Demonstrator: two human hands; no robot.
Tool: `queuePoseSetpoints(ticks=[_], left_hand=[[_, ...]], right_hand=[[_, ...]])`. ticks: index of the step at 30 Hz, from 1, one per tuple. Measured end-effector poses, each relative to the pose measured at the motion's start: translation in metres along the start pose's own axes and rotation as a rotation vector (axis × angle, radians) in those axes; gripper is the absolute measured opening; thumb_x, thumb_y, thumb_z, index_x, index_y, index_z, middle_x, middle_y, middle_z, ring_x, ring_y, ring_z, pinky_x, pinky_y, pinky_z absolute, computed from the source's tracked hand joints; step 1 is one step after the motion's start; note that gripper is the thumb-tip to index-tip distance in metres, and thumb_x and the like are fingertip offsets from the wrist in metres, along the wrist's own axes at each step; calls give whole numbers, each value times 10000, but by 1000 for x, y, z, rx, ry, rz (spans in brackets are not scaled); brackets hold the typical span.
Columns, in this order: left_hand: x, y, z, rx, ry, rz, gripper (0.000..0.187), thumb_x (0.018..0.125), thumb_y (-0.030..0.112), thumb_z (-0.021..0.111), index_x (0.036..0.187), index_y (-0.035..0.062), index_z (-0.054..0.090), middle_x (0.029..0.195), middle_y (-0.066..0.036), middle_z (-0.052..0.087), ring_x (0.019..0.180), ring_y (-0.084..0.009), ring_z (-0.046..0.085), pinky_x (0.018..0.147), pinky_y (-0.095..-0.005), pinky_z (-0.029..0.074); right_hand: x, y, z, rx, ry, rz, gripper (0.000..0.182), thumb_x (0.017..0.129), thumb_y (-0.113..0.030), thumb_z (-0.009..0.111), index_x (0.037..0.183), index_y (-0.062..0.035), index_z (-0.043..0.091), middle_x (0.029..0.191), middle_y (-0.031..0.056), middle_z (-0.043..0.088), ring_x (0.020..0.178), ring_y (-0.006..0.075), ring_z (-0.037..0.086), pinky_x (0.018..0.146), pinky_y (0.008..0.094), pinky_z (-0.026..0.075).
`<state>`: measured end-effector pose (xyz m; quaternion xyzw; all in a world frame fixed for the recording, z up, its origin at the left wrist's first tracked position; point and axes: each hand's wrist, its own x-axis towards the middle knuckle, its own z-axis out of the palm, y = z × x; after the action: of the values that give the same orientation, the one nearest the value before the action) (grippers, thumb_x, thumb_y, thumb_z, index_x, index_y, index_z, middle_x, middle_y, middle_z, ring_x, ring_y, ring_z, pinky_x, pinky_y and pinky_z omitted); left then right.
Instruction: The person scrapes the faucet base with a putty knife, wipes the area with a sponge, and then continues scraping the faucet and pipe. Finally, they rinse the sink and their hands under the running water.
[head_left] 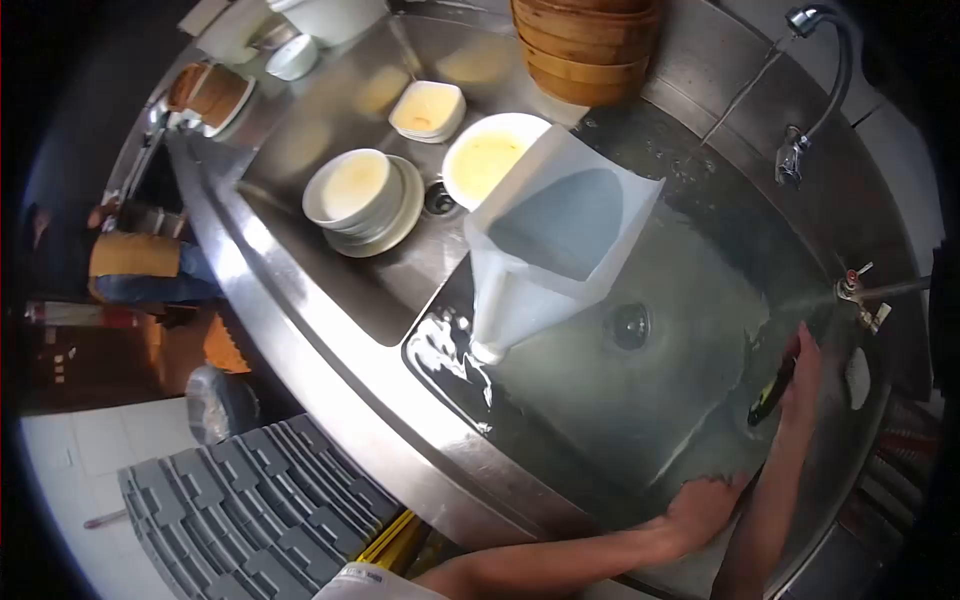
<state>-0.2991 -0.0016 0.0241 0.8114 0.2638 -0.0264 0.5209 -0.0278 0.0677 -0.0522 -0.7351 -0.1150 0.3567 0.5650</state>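
My right hand [803, 375] is closed around a dark scrub sponge [770, 398] with a yellow-green patch, above the cloudy water at the right of the sink [560, 525]. Closer to me, my left hand [708, 507] reaches to the water with its fingers curled in. What it holds, if anything, is hidden; a pale straight edge [690, 452] runs through the water beside it. A white jug [530, 265] with a cut-open side and a handle lies tilted against the divider between the two basins.
Stacked bowls [350, 195], a square dish [428, 110] and a round bowl [490, 155] stand in the left basin. Bamboo steamers [585, 50] are piled behind. Water runs from a faucet [838, 70]; a valve [855, 285] juts from the right wall. Grey crates [260, 510] stand outside. A person [150, 265] is farther off.
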Motion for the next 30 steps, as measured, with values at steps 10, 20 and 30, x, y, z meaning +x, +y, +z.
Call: queuePoseSetpoints(ticks=[10,20,30], left_hand=[[9,-13,9,256,153,57,521,785,62,641,1281,58,479,987,-174,652,925,-338,678,765,-440,565],[48,48,62,30,570,254,528,745,-19,594,1266,15,511,1062,-171,589,955,-393,537,826,-488,424],[79,62,93,357,551,241,619,679,30,668,1279,98,535,1028,-99,575,930,-301,521,761,-417,365]], right_hand=[[-29,5,10,381,-190,95,303,998,-276,568,1162,-22,551,977,105,689,719,167,615,596,303,526],[-32,-31,-38,664,-35,-260,476,1006,-161,533,1370,-34,254,932,198,676,634,255,665,540,379,584],[-18,-53,-66,273,59,-227,313,1013,-98,427,1302,7,365,853,146,652,571,191,636,483,333,555]])
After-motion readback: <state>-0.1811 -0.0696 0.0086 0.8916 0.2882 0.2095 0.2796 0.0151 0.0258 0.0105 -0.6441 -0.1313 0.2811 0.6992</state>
